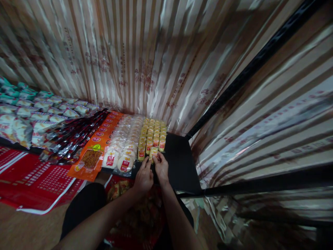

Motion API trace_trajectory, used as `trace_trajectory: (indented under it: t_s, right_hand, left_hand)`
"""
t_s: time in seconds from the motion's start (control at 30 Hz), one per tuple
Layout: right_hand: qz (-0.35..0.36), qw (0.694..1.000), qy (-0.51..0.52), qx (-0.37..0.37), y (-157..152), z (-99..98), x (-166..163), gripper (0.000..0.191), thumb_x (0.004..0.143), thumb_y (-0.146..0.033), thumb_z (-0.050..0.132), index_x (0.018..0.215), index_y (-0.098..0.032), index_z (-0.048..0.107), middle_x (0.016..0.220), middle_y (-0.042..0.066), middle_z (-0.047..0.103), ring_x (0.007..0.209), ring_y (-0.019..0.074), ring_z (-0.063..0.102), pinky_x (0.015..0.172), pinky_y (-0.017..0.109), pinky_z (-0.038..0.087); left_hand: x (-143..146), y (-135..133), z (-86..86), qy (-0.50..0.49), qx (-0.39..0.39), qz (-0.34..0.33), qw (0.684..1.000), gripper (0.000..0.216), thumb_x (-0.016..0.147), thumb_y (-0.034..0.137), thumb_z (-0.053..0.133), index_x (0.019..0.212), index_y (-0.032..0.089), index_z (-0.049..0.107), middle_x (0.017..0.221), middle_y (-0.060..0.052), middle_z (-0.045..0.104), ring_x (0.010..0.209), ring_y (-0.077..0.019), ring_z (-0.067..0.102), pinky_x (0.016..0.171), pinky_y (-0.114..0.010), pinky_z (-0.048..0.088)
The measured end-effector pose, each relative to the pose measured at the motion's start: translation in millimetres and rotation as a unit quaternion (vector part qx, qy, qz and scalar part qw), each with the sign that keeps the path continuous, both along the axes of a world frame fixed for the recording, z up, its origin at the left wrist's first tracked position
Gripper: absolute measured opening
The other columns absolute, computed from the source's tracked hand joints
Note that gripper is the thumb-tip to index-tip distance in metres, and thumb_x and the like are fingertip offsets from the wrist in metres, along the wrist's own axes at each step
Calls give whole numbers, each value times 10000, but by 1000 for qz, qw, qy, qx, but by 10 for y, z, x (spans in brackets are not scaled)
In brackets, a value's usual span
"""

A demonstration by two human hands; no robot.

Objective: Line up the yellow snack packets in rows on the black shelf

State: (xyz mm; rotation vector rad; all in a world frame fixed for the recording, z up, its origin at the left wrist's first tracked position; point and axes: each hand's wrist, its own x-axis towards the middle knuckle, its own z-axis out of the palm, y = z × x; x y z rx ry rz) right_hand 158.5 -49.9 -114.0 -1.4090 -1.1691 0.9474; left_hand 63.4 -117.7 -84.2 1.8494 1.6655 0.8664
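My right hand [161, 167] is closed, with thumb and fingers pinching a small yellow snack packet [153, 153] at the front of the rows. Beside it, my left hand [144, 176] reaches forward with its fingers stretched out, their tips close to the packet's lower left edge. Whether they press on it is hard to see. Just beyond stand rows of similar yellow packets [155, 136] with red labels. To their left are rows of clear-wrapped round white crackers [126, 161], also red-labelled.
Bare black shelf [182, 163] lies right of my hands. Leftward come orange snack bags [91, 159], dark shiny packets [70, 139] and white bags [41, 130]. Below, a red container [130, 232] holds more packets. Black frame bars [249, 69] and striped sheeting [145, 52] surround the shelf.
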Motion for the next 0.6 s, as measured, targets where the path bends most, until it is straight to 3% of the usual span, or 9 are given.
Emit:
trace_trajectory:
  t_s: [0.27, 0.43, 0.6]
  right_hand:
    - [-15, 999, -32, 26, 92, -16, -96, 447, 702, -432, 570, 1011, -116, 640, 1002, 121, 610, 841, 186, 597, 720, 308, 527]
    - [-12, 997, -61, 49, 92, -49, -146, 422, 734, -400, 544, 1064, -152, 633, 1085, 125, 584, 894, 185, 595, 726, 300, 531]
    - [3, 993, -100, 61, 63, -55, -179, 412, 767, -372, 515, 1106, -164, 624, 1087, 117, 589, 895, 178, 599, 771, 300, 524]
  left_hand:
    - [-57, 86, -142, -5, 21, 0, 1000, 540, 745, 64, 342, 1276, 16, 434, 1384, -202, 409, 1319, -238, 345, 1090, -418, 329]
    - [-99, 88, -194, 3, 55, 27, 998, 528, 731, 57, 346, 1240, 82, 487, 1307, -159, 503, 1255, -244, 416, 1063, -473, 343]
    - [-111, 95, -217, 2, 57, 36, 998, 530, 721, 49, 354, 1230, 90, 496, 1285, -159, 508, 1220, -253, 426, 1043, -482, 348]
